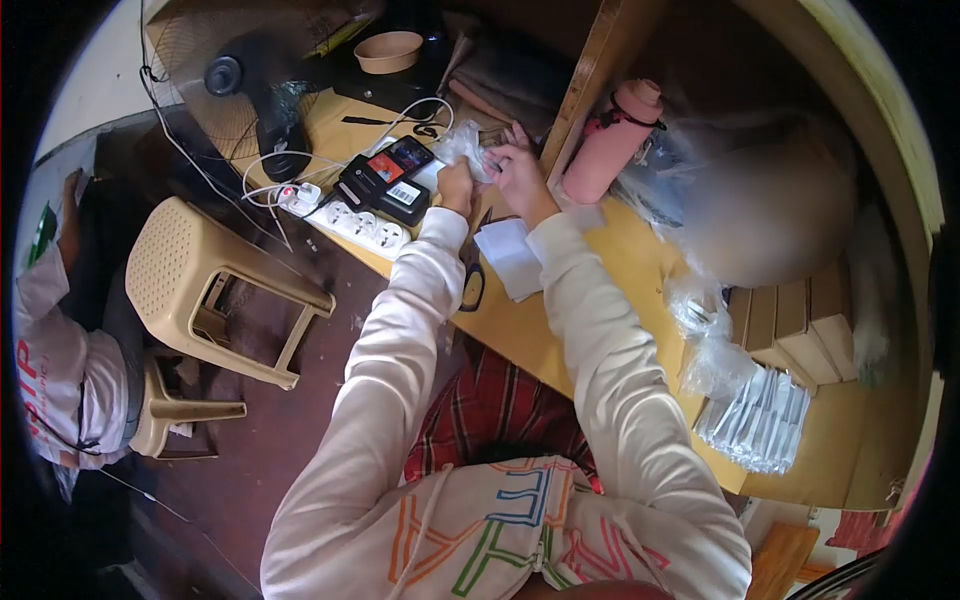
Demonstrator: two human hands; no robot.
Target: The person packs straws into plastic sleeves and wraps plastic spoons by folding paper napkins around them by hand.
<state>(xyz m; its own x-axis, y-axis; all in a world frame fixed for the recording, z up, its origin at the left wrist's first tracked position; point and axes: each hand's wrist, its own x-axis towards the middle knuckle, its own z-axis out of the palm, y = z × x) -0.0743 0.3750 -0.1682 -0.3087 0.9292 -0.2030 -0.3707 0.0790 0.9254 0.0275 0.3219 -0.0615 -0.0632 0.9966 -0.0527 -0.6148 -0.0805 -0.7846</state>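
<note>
Fingers of the left hand [456, 188] are curled closed on a piece of crumpled clear plastic [463, 143], gathering its lower part, while those of the right hand [518, 178] reach its right side, some of them raised and spread; whether the right thumb and fingertips grip the plastic or only touch it, I cannot tell. The plastic is above the far part of the yellow-brown table [625, 292], just beside a cluster of dark devices and a small black box with a white barcode label [404, 193]. Next to these lies a white power strip [362, 228], with white cables running near it. Between the forearms, nearer the body, are some white sheets [508, 258], and just left of them scissors [473, 286] with dark and yellow handles. A pink bottle [617, 140] stands to the right of the right hand, near a wooden post. Farther right are loose clear bags [697, 305], a row of brown boxes [800, 325] and a stack of plastic-wrapped packets [755, 420]. Beyond the devices are a fan [265, 95] and a tan bowl [388, 52]. On the floor at left stands a beige plastic stool [185, 265], near another person [85, 375] in a white top.
</note>
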